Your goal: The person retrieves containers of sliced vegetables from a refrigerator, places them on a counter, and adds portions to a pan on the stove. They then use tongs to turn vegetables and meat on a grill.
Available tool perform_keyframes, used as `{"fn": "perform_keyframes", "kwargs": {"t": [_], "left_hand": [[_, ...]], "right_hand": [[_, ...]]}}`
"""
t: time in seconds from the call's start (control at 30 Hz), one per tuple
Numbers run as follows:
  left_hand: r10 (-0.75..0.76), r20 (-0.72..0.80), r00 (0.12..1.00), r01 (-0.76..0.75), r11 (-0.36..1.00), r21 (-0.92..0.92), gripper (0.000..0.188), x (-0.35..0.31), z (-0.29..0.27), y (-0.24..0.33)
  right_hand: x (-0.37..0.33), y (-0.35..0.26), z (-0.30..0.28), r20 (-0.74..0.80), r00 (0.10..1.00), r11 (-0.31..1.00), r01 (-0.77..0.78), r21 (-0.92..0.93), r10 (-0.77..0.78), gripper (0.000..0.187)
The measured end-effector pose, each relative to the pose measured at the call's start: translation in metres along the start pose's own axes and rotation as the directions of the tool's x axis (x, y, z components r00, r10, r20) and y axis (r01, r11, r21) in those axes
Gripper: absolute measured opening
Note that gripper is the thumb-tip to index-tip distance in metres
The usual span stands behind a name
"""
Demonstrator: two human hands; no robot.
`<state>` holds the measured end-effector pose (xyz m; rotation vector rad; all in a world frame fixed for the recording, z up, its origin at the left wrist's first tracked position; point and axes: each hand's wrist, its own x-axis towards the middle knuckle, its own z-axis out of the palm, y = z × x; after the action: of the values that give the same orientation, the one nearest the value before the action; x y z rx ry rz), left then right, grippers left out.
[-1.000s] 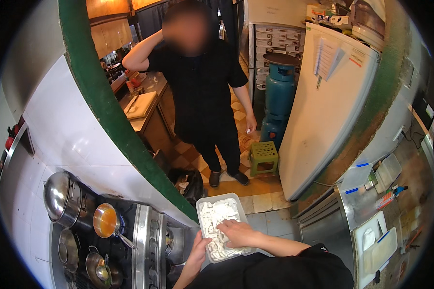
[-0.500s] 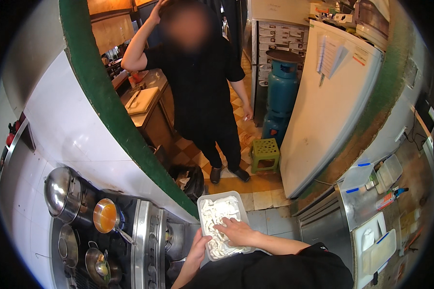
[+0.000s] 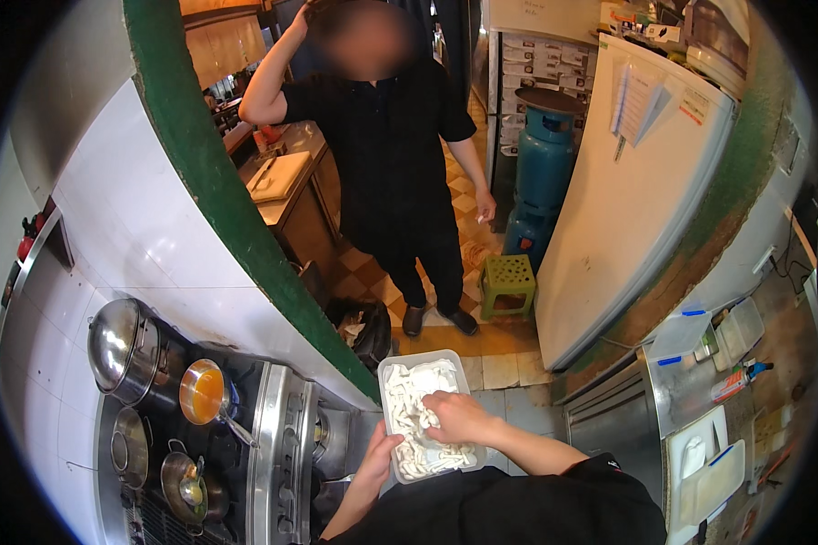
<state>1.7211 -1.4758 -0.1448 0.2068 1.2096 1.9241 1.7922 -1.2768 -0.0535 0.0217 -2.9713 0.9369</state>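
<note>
In front of my body is a rectangular translucent plastic container [image 3: 462, 371], filled with white strips [image 3: 411, 389] that look coated in powder. What the strips are made of I cannot tell. My left hand [image 3: 378, 457] grips the container's near left side, thumb over the rim. Inside it, my right hand [image 3: 457, 420] has its fingers curled down around some of the strips, the fingertips partly hidden among them.
A stove on the left bears a lidded steel pot [image 3: 118, 350], a saucepan of orange liquid [image 3: 204, 392] and other pans. Ahead stands a person in black [image 3: 386, 154] beside a green stool [image 3: 507, 283]. A white fridge [image 3: 632, 200] and a steel counter [image 3: 668, 391] are right.
My right hand has gone from spread over the strips to curled into them, and the strips have shifted. The view has turned slightly; my left hand keeps its hold on the container.
</note>
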Motion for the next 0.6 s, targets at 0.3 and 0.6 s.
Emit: {"fn": "perform_keyframes", "kwargs": {"t": [0.3, 0.6], "left_hand": [[0.011, 0.000, 1.000, -0.011, 0.998, 0.058, 0.060, 0.001, -0.001, 0.002], [0.061, -0.031, 0.998, -0.062, 0.998, -0.024, 0.059, -0.001, 0.000, 0.002]], "right_hand": [[0.006, 0.001, -0.005, 0.063, 0.998, 0.989, -0.024, 0.145, 0.015, 0.031], [0.008, -0.001, -0.006, 0.152, 0.983, 0.994, 0.104, -0.018, -0.100, 0.069]]}}
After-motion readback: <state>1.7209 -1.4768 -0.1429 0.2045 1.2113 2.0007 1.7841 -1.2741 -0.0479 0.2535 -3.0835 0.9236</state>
